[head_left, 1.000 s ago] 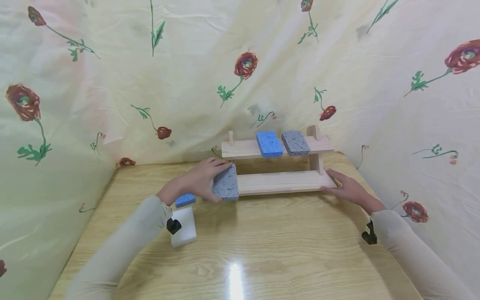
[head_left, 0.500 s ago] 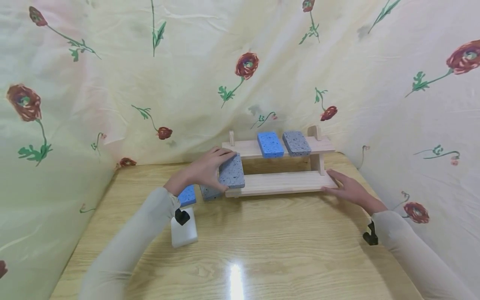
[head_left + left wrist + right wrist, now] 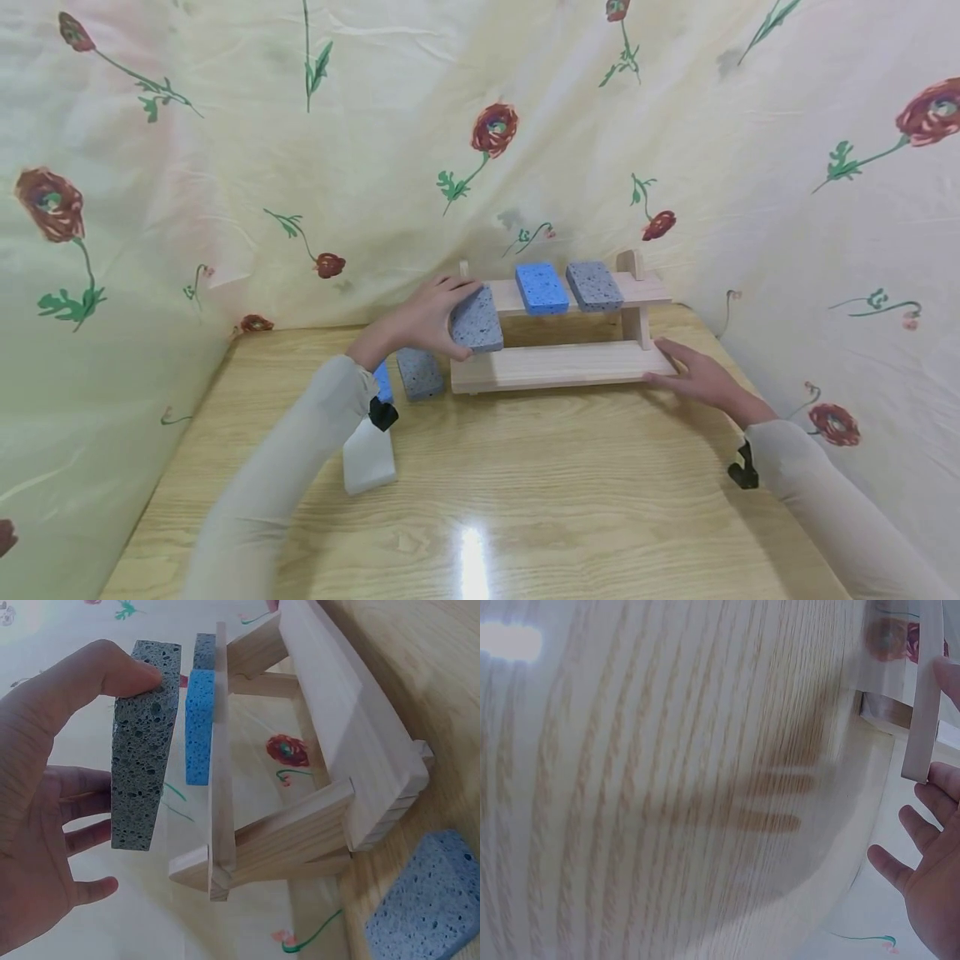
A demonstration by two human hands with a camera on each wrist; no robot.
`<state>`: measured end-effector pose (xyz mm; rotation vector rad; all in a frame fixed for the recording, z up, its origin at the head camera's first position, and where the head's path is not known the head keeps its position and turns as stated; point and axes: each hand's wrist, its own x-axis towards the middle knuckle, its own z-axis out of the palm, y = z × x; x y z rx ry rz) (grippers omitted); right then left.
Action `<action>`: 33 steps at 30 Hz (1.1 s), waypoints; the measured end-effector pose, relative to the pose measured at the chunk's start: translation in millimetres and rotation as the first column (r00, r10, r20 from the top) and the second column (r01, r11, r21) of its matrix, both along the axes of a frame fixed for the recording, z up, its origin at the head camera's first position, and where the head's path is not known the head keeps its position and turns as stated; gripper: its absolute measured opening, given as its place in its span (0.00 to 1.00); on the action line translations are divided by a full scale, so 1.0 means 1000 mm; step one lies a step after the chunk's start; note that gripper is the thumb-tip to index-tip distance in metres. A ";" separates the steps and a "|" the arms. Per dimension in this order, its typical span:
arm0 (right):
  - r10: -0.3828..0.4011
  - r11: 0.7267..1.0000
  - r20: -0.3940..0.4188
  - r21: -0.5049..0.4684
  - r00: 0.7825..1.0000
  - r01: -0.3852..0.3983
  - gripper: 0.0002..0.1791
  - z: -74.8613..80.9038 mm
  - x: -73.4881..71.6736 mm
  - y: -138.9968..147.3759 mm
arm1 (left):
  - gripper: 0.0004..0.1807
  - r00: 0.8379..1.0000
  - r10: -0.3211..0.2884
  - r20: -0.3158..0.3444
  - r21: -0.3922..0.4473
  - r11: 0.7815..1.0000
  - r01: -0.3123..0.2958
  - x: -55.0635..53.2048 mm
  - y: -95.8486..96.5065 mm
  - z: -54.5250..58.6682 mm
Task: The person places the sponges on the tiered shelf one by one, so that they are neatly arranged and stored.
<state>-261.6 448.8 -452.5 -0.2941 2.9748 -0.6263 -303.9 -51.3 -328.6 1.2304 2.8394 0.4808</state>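
Observation:
My left hand (image 3: 429, 321) grips a grey speckled sponge (image 3: 480, 323) between thumb and fingers. In the head view the sponge overlaps the left end of the upper shelf of a small two-tier wooden rack (image 3: 555, 368). The left wrist view has this sponge (image 3: 146, 750) edge-on, apart from the upper board. A blue sponge (image 3: 542, 288) and another grey sponge (image 3: 594, 286) lie side by side on that shelf. At the rack's right end, my right hand (image 3: 697, 377) pinches the lower shelf, its thumb (image 3: 949, 679) on one side of the board and fingers on the other.
Left of the rack, a grey sponge (image 3: 420, 373) lies on the wooden table (image 3: 570, 500). Beside it are a blue sponge (image 3: 384, 382) and a white sponge (image 3: 369, 460), both partly covered by the left forearm. A flowered cloth (image 3: 390, 167) hangs behind and at both sides.
My left hand has carried the grey sponge up and to the right, from the lower shelf's left end to the upper shelf. The table's grey sponge has come into view. My right hand stays put.

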 end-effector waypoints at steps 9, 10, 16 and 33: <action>0.004 1.000 0.006 -0.012 1.000 -0.004 0.52 0.004 0.001 0.000 | 0.62 0.999 0.020 -0.039 0.025 1.000 -0.019 -0.011 0.006 0.003; 0.004 1.000 0.006 -0.013 1.000 -0.004 0.52 0.004 0.001 0.000 | 0.62 0.999 0.023 -0.043 0.025 0.999 -0.022 -0.012 0.007 0.002; -0.006 1.000 0.011 -0.014 1.000 0.006 0.52 0.003 0.000 0.000 | 0.62 0.998 0.046 -0.043 0.020 0.999 -0.045 -0.017 0.010 0.002; -0.019 0.999 0.021 -0.027 1.000 0.019 0.51 0.006 -0.002 0.003 | 0.61 0.998 0.067 -0.016 0.037 0.997 -0.067 -0.035 0.020 0.000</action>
